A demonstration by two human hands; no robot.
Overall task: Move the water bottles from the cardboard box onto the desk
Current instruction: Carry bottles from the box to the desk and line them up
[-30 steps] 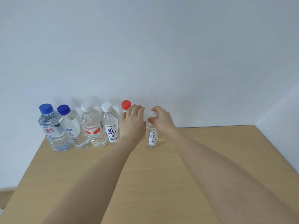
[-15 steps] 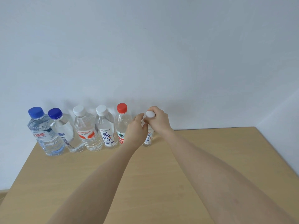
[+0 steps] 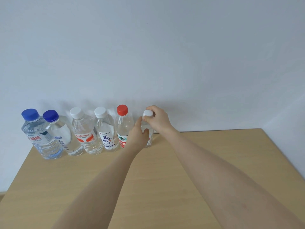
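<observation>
Small bottle: the small bottle [image 3: 149, 141] with a white cap [image 3: 147, 113] stands upright on the counter [image 3: 115, 179], at the right end of a row of six bottles and close to the wall [image 3: 165, 55].
Right hand: the right hand [image 3: 158, 120] comes over from the right and pinches the small bottle at its neck, just under the cap; the cap shows between the curled fingers.
Left hand: the left hand [image 3: 137, 138] is wrapped round the body of the small bottle, thumb across the front, fingers reaching up between it and its neighbour. It hides most of the label.
Nearest neighbour: the red-capped bottle [image 3: 123, 128] stands just beside the small bottle on its left, partly behind the left hand.
Middle of the row: next to the left come the bottle with blue characters [image 3: 105, 133] and the bottle with an orange label [image 3: 84, 134], both white-capped, upright and close together.
Left end: two blue-capped bottles, the inner blue-capped bottle [image 3: 62, 134] and the outer blue-capped bottle [image 3: 39, 138], seem to touch.
Counter: pale wood grain; both forearms stretch over it toward the row.
Wall: plain and pale, right behind the bottles.
</observation>
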